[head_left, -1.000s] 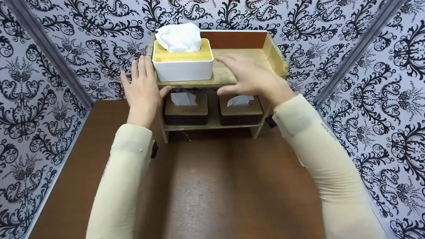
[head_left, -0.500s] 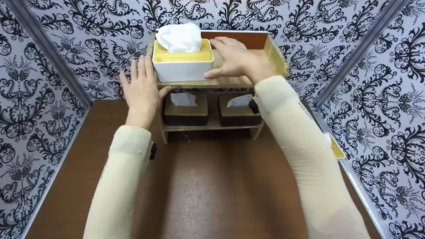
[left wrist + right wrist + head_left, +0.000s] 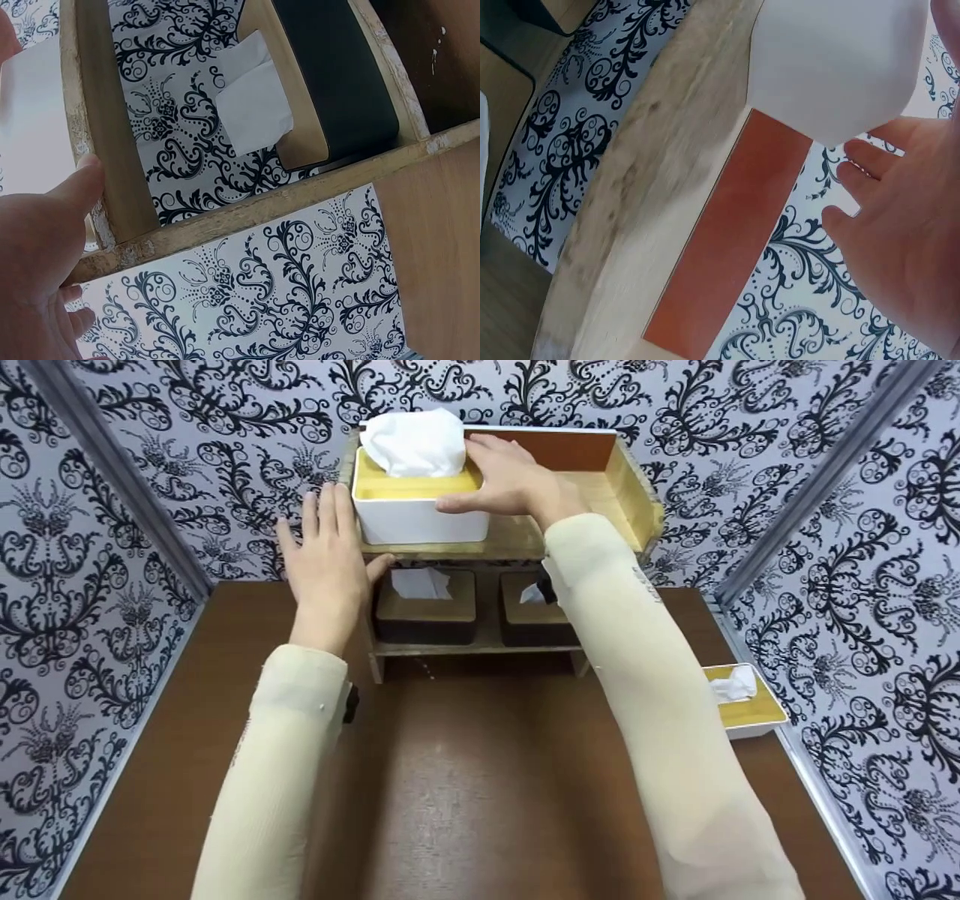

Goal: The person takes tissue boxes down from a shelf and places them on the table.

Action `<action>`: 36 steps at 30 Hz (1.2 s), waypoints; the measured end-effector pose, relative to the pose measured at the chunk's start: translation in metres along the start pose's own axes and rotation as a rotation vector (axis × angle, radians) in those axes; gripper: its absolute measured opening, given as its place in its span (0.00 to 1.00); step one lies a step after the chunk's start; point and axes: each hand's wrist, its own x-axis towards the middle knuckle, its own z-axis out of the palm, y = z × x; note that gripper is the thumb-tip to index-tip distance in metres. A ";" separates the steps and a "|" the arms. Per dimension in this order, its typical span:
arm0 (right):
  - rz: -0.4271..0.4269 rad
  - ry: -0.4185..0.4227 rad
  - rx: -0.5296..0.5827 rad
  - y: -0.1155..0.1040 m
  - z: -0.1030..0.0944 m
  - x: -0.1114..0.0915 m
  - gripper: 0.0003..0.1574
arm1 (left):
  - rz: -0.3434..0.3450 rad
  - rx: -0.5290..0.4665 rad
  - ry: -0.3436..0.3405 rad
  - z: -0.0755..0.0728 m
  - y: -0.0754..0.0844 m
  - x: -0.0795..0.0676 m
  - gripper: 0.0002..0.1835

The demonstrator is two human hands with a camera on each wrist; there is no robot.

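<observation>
A white tissue box (image 3: pixel 420 521) with a yellow wooden lid and a white tissue (image 3: pixel 414 442) sticking out stands at the left end of the upper board of a small wooden shelf (image 3: pixel 517 540). My right hand (image 3: pixel 510 484) spans the box's right end, thumb along its front and fingers behind, holding it. In the right wrist view the fingertips meet the box's white wall (image 3: pixel 832 67). My left hand (image 3: pixel 326 559) lies with straight fingers along the shelf's left side. Its thumb (image 3: pixel 86 180) presses the board's front edge in the left wrist view.
Two dark tissue boxes with wooden lids, one left (image 3: pixel 425 607) and one right (image 3: pixel 532 611), stand on the lower board. Another white tissue box (image 3: pixel 750 709) sits at the right edge of the brown table (image 3: pixel 450 780). Patterned walls enclose the table.
My right hand has moved left from over the upper board onto the right end of the white tissue box. The left hand stays at the shelf's side. The box at the right came into view.
</observation>
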 end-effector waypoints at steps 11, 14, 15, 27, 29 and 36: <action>-0.017 -0.086 -0.010 -0.014 0.002 0.019 0.70 | -0.002 0.001 0.006 0.001 -0.001 -0.004 0.60; -0.034 -0.094 -0.009 -0.015 0.003 0.023 0.71 | 0.000 0.004 0.012 0.002 -0.001 -0.005 0.59; -0.038 -0.099 -0.003 -0.015 0.003 0.024 0.72 | 0.001 0.005 0.015 0.002 0.000 -0.005 0.59; -0.054 -0.189 -0.077 -0.021 0.004 0.034 0.81 | 0.001 -0.005 0.051 0.001 0.002 -0.005 0.60; -0.058 -0.180 -0.099 -0.021 0.004 0.036 0.83 | -0.001 -0.010 0.048 0.001 0.002 -0.004 0.59; -0.103 -0.101 -0.094 -0.022 0.006 0.042 0.79 | -0.006 0.002 0.031 0.000 0.001 -0.001 0.59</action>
